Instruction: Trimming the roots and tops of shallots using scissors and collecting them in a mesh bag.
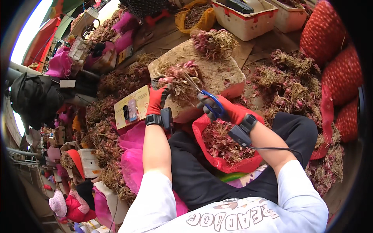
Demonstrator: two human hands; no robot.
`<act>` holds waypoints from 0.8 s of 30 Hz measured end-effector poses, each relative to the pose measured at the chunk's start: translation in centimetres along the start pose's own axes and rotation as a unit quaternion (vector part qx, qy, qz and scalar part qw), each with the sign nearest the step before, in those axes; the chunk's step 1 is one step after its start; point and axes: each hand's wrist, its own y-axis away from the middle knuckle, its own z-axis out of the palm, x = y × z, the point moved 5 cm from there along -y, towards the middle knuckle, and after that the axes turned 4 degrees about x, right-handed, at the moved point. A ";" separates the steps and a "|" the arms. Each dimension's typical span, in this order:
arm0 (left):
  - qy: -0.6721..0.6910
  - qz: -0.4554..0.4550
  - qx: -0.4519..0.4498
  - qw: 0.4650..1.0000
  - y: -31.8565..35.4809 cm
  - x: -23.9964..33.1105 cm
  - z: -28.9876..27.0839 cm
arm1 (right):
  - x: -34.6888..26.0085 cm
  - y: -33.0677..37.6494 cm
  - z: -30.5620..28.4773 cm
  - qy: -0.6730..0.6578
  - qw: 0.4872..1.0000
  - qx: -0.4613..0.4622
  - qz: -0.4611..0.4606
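Observation:
My right hand (227, 108), in a red glove with dark fingertips, is closed round the blue handles of a pair of scissors (214, 104). The scissor blades point up and left into a bunch of shallots (182, 79) with dry, stringy roots and stems. My left hand (158, 99), gloved the same way, is closed on the left side of that bunch; its fingertips are partly hidden. The bunch is over a worn, pale block (221, 73). On the far end of the block lies another shallot bunch (213, 42).
Between my legs a red mesh bag (208, 149) holds loose shallots. Heaped bunches (291, 85) lie to the right, beside full red mesh sacks (344, 75). A phone (133, 110) rests on a yellowish box (140, 99) at left. White crates (248, 25) stand at the back.

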 end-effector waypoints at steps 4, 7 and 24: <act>0.031 -0.037 -0.003 0.999 1.7 1.5 3.0 | 0.1 -1.9 0.3 0.039 0.996 0.081 0.011; 0.099 -0.119 -0.006 0.988 1.3 -0.1 0.1 | 1.6 -4.9 -4.1 0.068 0.992 0.102 -0.030; 0.107 -0.149 0.105 0.977 0.8 1.2 -0.6 | 1.8 -2.3 0.6 0.081 0.995 0.007 0.051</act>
